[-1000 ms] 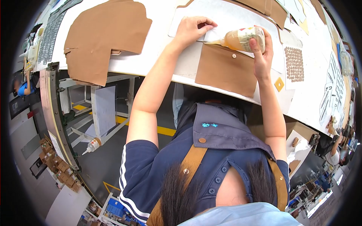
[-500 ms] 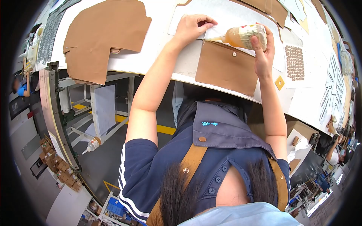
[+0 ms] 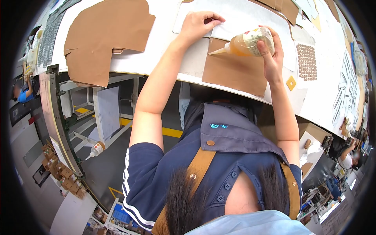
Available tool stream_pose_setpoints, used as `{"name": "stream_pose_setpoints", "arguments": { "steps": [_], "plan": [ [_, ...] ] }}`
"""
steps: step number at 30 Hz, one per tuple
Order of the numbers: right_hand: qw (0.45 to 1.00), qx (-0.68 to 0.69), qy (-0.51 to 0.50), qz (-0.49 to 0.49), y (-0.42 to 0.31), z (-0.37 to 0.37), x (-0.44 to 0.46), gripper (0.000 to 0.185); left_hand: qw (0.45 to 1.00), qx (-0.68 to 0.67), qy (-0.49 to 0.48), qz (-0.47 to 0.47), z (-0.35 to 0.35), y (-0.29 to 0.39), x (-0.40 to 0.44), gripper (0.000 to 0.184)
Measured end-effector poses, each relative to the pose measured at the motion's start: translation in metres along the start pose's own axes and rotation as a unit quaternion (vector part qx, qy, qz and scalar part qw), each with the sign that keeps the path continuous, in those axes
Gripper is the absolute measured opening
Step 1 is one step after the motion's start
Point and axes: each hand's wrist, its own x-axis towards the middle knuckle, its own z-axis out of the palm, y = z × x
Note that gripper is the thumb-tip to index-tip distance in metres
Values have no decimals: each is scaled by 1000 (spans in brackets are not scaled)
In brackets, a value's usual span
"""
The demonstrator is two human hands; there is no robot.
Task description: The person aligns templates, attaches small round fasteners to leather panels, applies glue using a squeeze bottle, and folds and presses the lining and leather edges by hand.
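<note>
Bottle (image 3: pixel 250 42) held by right fingers (image 3: pixel 261 47), nozzle (image 3: pixel 220 50) now lower, over brown panel (image 3: pixel 235 74), left fingers (image 3: pixel 218 18) narrow

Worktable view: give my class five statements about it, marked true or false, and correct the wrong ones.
1. The right hand holds a bottle. True.
2. The bottle stands upright on the table. False: it is held tilted, nozzle pointing left, in front of the brown panel.
3. The yellow diamond-shaped piece lies right of the brown panel. True.
4. The small round pieces lie in a loose heap. False: they are in neat rows.
5. The left hand grips a second bottle. False: its fingers are at a white sheet.
</note>
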Motion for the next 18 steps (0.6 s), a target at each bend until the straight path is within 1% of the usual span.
{"name": "stream_pose_setpoints", "arguments": {
  "steps": [3,6,9,13,16,17,18],
  "plan": [
    [1000,0,-5,-3,-2,3,-9,54,1000,-2,3,13,1,-4,1,17],
    [1000,13,-15,4,-7,6,-18,53,996,-15,58,60,7,-10,2,13],
    [999,6,-32,10,-11,6,-28,53,998,10,47,32,6,-6,2,13],
    [998,-23,-52,14,-15,7,-42,54,999,-25,20,-2,1,2,1,17],
    [997,12,-65,36,-16,9,-51,55,1000,-22,20,-4,0,5,0,17],
    [994,70,-64,59,-9,5,-53,59,999,-23,27,3,1,6,0,16],
    [982,154,-35,104,-10,2,-53,64,999,-24,34,11,1,6,0,16]
  ]
}}
